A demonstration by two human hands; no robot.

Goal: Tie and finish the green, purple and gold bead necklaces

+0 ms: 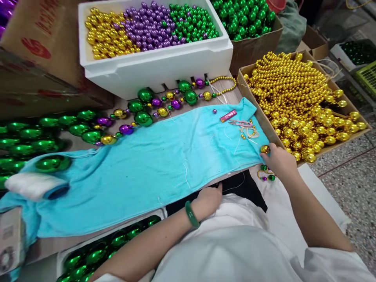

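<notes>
Glossy gold round bead [264,149], at the right end of the turquoise towelling cloth [152,164], sits pinched at the fingertips of the right hand [279,160]. A light, steady pinch should suit it, as so smooth a surface could slip and roll. The left hand [208,200] rests at the cloth's near edge, over black fabric [245,192]; whether it grasps anything, I cannot tell. Loose white threads [186,173] on the cloth could snag. Just right, a brown cardboard box [264,124] of gold bead strands [293,84] leaves the right hand little room. On the far side stands a white foam box [158,72] of gold, purple and green beads [152,27].
</notes>
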